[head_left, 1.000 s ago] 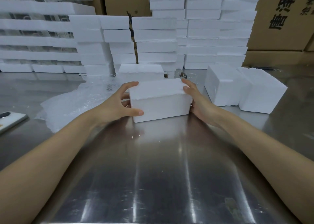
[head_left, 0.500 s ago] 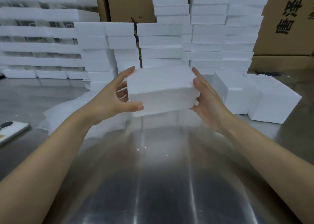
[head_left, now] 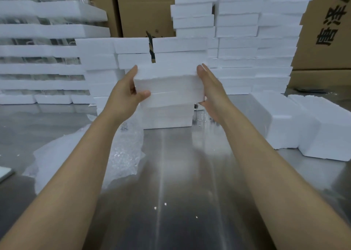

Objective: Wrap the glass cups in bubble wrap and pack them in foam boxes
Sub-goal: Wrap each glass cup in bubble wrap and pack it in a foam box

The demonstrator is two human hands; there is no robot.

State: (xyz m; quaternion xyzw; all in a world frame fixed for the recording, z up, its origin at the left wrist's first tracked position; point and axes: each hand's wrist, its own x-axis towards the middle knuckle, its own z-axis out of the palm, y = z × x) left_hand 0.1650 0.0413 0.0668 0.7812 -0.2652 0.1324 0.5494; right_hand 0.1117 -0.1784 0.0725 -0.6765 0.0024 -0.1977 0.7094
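Observation:
A closed white foam box (head_left: 169, 84) is held in the air between both hands, just above another foam box (head_left: 167, 117) that stands on the steel table. My left hand (head_left: 127, 92) grips its left end, thumb on the front face, fingers behind. My right hand (head_left: 210, 86) holds its right end with straight fingers along the side and the thumb underneath. A sheet of bubble wrap (head_left: 121, 155) lies on the table to the left, under my left forearm. A bit of clear glass (head_left: 203, 116) shows behind my right wrist.
Stacks of white foam boxes (head_left: 237, 41) line the back of the steel table (head_left: 171, 192). Two more foam boxes (head_left: 303, 128) stand at the right. Brown cartons (head_left: 326, 31) rise behind. A flat white object (head_left: 4, 173) lies at the left edge.
Both hands have lifted the foam box off the table and carried it up and away, over the box behind it.

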